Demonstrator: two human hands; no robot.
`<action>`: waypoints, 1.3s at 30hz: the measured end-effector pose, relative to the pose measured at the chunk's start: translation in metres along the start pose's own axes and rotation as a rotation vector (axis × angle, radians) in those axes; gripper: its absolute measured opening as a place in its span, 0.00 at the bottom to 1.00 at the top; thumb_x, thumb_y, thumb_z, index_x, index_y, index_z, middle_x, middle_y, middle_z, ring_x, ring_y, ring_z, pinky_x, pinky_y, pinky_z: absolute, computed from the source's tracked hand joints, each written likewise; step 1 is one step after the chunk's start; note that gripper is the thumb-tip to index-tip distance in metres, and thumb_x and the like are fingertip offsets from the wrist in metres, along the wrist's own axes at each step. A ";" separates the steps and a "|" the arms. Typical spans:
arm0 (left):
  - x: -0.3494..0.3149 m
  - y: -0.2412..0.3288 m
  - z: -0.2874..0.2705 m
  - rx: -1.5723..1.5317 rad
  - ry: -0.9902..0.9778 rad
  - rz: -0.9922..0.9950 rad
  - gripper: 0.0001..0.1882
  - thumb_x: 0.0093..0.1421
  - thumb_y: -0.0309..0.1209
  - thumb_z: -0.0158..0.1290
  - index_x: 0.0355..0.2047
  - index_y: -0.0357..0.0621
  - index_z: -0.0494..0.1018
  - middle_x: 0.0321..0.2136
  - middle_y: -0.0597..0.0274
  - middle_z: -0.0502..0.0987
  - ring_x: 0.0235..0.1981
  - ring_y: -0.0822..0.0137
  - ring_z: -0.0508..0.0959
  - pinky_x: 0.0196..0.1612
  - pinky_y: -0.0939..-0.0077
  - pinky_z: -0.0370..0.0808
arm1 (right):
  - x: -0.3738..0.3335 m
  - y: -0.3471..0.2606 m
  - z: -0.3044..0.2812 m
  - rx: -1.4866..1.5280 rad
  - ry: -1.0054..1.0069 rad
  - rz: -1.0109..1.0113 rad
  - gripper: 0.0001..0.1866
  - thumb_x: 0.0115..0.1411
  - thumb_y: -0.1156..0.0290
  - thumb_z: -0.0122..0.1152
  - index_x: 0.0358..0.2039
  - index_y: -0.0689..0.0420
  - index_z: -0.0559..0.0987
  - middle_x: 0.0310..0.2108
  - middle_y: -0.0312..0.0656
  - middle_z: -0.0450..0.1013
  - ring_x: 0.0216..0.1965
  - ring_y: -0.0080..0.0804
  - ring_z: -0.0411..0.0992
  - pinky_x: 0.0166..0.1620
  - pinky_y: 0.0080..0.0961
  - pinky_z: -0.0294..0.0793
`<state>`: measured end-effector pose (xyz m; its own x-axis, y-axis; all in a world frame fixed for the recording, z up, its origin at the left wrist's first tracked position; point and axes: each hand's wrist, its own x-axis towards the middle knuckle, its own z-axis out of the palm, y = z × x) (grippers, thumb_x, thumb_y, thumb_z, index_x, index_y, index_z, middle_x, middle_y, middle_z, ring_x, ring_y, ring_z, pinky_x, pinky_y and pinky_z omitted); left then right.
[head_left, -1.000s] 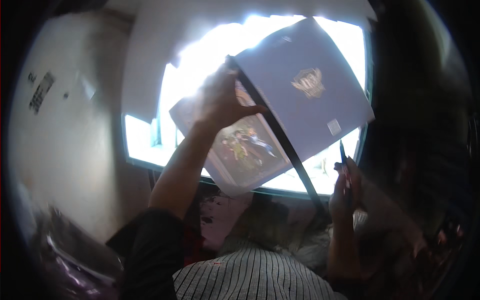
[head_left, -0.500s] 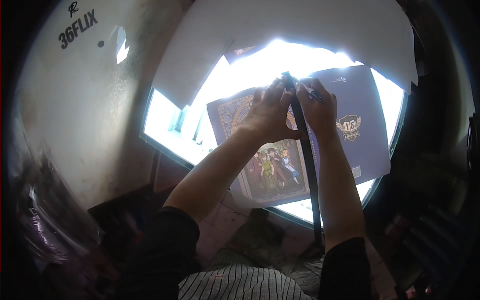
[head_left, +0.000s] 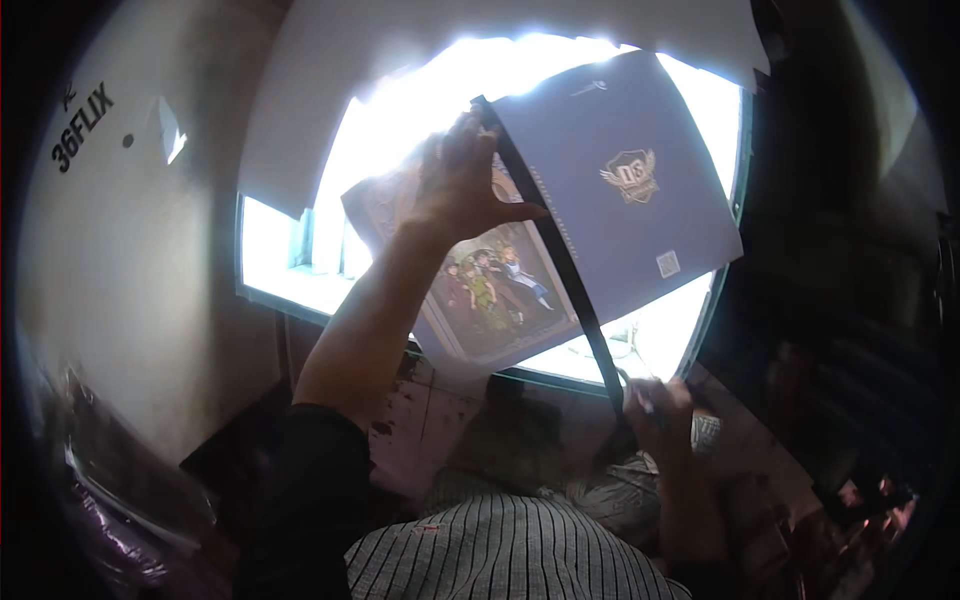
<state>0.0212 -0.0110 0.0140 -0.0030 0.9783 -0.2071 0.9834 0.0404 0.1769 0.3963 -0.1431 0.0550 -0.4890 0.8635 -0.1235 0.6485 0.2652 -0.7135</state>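
A printed cover sheet point(head_left: 640, 130), dark blue with a gold winged emblem on its right half and an illustrated panel of cartoon figures on its left, lies on a brightly lit glass surface. Across it, between the two halves, runs a long black ruler point(head_left: 562, 255). My left hand point(head_left: 460, 185) is spread flat near the ruler's far end, thumb stretched onto its edge. Beyond the sheet's near edge, by the ruler's near end, my right hand point(head_left: 660, 410) is closed around a slim tool, blurred and mostly hidden by the fingers.
Large pale sheets point(head_left: 330, 80) hang over the far side of the lit glass. A pale panel point(head_left: 150, 260) with dark lettering stands at the left. Crumpled clear plastic point(head_left: 110, 480) sits at the lower left. The glass has a dark-edged frame point(head_left: 735, 200) on the right.
My right hand has travelled from the ruler's far end to its near end, toward me. My left hand stays pressed by the far end. The whole view has shifted and turned slightly.
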 end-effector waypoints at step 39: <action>0.039 -0.054 -0.079 -1.075 0.266 -0.406 0.27 0.68 0.41 0.54 0.63 0.41 0.65 0.49 0.58 0.75 0.49 0.63 0.77 0.47 0.64 0.80 | -0.021 0.048 -0.018 0.495 0.473 0.297 0.16 0.53 0.82 0.42 0.43 0.59 0.67 0.32 0.42 0.63 0.31 0.31 0.65 0.39 0.29 0.70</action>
<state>-0.0463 0.0410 0.0719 -0.4432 0.8608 -0.2503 0.2437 0.3844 0.8904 0.4481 -0.1409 0.0359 0.0412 0.9908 -0.1289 0.3213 -0.1353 -0.9373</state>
